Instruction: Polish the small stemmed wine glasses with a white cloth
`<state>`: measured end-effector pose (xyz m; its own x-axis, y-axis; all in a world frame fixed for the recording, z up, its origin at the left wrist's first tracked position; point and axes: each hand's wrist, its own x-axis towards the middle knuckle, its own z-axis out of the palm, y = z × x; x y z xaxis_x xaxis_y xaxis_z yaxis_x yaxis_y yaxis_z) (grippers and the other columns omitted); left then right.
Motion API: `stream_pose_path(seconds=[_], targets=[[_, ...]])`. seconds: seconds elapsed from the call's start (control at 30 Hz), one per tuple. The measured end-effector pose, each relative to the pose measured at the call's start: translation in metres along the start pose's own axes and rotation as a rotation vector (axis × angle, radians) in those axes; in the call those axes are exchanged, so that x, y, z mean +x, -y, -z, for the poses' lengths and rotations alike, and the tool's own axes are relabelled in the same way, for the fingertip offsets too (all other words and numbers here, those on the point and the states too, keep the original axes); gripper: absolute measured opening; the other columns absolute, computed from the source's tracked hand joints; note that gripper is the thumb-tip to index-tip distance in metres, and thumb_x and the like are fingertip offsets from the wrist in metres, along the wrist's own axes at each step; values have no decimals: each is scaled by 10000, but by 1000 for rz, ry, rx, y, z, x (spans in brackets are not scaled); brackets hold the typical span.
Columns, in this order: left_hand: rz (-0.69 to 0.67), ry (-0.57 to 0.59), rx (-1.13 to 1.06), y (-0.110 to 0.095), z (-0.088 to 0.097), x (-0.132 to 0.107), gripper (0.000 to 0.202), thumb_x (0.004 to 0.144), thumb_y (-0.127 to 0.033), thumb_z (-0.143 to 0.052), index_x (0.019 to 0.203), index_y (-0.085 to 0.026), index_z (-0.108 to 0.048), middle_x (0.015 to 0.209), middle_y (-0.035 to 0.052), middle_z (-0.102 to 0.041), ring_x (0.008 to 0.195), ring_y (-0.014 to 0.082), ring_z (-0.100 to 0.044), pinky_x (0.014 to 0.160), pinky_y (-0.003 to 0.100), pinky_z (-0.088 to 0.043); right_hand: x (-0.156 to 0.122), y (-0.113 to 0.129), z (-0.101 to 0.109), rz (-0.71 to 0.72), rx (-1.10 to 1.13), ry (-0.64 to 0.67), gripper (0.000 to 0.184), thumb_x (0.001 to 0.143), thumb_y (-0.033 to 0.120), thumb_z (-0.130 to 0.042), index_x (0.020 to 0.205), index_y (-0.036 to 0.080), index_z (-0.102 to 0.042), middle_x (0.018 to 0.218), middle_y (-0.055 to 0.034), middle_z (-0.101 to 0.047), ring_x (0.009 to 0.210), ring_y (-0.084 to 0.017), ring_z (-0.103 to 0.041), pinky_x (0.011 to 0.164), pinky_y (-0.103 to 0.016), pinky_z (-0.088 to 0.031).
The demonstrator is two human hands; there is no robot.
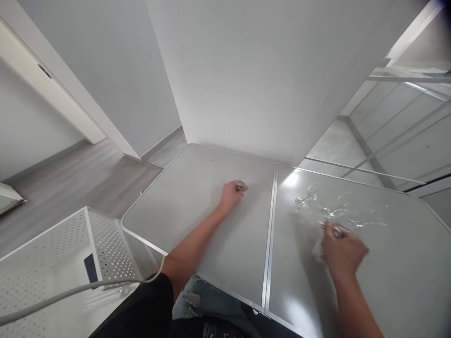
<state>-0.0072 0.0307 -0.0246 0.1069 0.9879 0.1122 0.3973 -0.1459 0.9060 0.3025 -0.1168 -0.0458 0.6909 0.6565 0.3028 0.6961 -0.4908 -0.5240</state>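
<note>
Toward the far side of the folding table (197, 188), my left hand (232, 193) is closed around a small, shiny see-through piece (241, 187). Over the right half, my right hand (341, 246) pinches another glossy see-through piece (338, 232). Just beyond it lie several see-through, glass-like pieces (328, 212) with rounded, shiny edges, close together. Motion blur and reflections hide their exact kind. Some thin see-through material (319, 251) shows beside my right hand, partly covered by it.
A metal seam (270, 234) divides the tabletop. The table's far edge meets a white wall (239, 94). At the lower left stands a white perforated rack (112, 244), with a grey cable (70, 293) crossing in front. Glossy panels (405, 122) stand at the right.
</note>
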Motion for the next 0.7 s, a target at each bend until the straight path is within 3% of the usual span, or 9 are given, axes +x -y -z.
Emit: stream_pose_path(seconds=[0.1, 0.17, 0.23, 0.47, 0.6, 0.7], targets=[[80, -127, 97, 30, 64, 39, 77, 828, -168, -657, 814, -142, -728, 744, 53, -721, 618, 148, -648, 711, 283, -526, -32, 66, -24, 210, 125, 336, 432, 866, 560, -494, 821, 239, -779, 609, -122, -681, 612, -298, -651, 675, -420, -491], [104, -165, 105, 47, 90, 53, 87, 832, -156, -635, 806, -137, -715, 749, 60, -719, 615, 143, -645, 683, 270, -522, -52, 109, -47, 302, 251, 484, 392, 893, 501, -505, 821, 230, -779, 726, -121, -739, 695, -268, -684, 717, -370, -499], [121, -189, 108, 61, 103, 59, 92, 840, -167, -624, 820, -136, -708, 753, 61, -718, 615, 138, -645, 667, 260, -521, -65, 150, -72, 357, 272, 538, 380, 913, 461, -510, 855, 207, -788, 826, -121, -769, 781, -264, -704, 735, -338, -485], [144, -215, 144, 82, 108, 63, 91, 837, -214, -640, 838, -153, -707, 703, 49, -706, 629, 158, -654, 693, 278, -523, -58, 255, -134, 422, 334, 499, 332, 920, 386, -565, 804, 142, -758, 708, -93, -724, 684, -197, -638, 635, -272, -407], [149, -223, 176, 78, 110, 62, 138, 804, -222, -672, 924, -161, -702, 803, 61, -736, 661, 161, -668, 707, 275, -526, -58, 284, -158, 452, 401, 453, 384, 941, 422, -547, 824, 107, -733, 636, -37, -660, 640, -152, -590, 631, -258, -411], [152, -231, 202, 70, 113, 47, 308, 752, -200, -695, 1057, -170, -663, 979, 85, -742, 761, 187, -684, 783, 311, -533, -61, 291, -168, 493, 471, 361, 414, 966, 437, -524, 763, 123, -702, 560, 20, -572, 578, -127, -564, 630, -254, -426]])
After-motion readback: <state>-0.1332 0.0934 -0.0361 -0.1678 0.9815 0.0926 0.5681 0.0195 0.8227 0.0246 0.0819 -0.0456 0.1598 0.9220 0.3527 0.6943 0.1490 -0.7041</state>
